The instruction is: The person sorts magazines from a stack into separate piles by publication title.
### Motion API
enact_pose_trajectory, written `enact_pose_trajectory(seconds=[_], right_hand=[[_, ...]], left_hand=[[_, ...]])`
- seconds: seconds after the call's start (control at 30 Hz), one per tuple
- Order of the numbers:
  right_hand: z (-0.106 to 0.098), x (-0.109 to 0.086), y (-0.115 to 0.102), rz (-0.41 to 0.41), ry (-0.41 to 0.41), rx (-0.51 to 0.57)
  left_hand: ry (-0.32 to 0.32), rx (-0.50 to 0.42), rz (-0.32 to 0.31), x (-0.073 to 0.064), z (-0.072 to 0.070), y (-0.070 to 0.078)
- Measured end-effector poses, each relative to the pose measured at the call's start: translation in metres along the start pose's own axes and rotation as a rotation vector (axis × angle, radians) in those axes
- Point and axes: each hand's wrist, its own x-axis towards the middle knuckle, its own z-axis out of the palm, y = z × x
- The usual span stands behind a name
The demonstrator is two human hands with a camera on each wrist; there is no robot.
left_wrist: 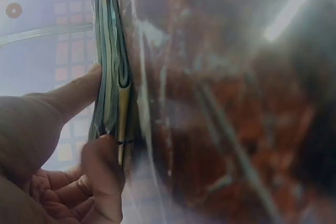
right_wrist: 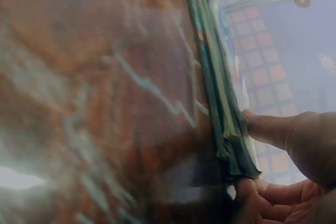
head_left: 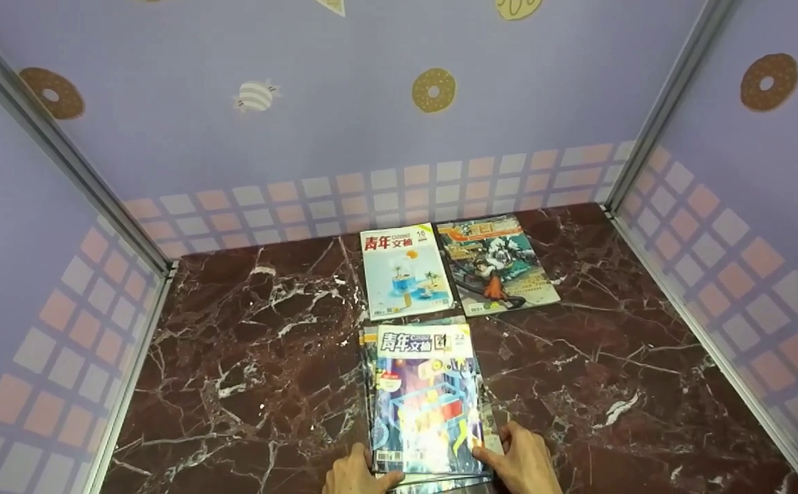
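Note:
A stack of magazines (head_left: 429, 405) lies near the front of the tabletop, its top cover purple with a white title band and a bright glare. The left hand (head_left: 356, 475) grips the stack's lower left corner, thumb on the cover and the other fingers curled at the edge. At the lower right, the right hand (head_left: 523, 461) pinches the stack the same way. In the left wrist view, the page edges of the stack (left_wrist: 110, 51) show as several layers, a folded one among them. The right wrist view has the stack (right_wrist: 218, 77) between thumb and fingers.
Behind the stack lie a magazine with a white and blue cover (head_left: 407, 274) and, to its right, a darker illustrated magazine (head_left: 498, 264). The dark red marbled tabletop (head_left: 254, 370) is enclosed by a purple back wall (head_left: 344, 103) and side walls with metal corner strips.

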Motion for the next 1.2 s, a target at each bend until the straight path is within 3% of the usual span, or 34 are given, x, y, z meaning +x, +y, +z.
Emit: enact_pose_trajectory(seconds=[0.13,0.4,0.6,0.73,0.97,1.07,1.2], right_hand=[[0.006,0.007,0.011,-0.009,0.016,0.007],[0.011,0.014,0.020,-0.003,0.030,0.022],[0.011,0.015,0.019,-0.014,0.037,0.020],[0.009,0.015,0.016,-0.001,0.010,0.036],[0.007,0.019,0.020,0.021,-0.008,0.040],[0.006,0.018,0.020,0.025,-0.019,0.044],[0.004,0.015,0.018,-0.006,-0.004,0.032]], left_hand=[[0.039,-0.039,0.019,0.000,0.006,0.001],[-0.043,-0.053,-0.050,0.003,0.004,0.008],[0.017,-0.225,0.091,0.009,0.010,0.002],[-0.029,-0.318,0.120,0.014,0.011,-0.002],[-0.063,-0.369,0.209,0.020,0.013,-0.008],[-0.070,-0.379,0.211,0.020,0.014,-0.010],[-0.024,-0.363,0.218,0.009,0.010,-0.003]])
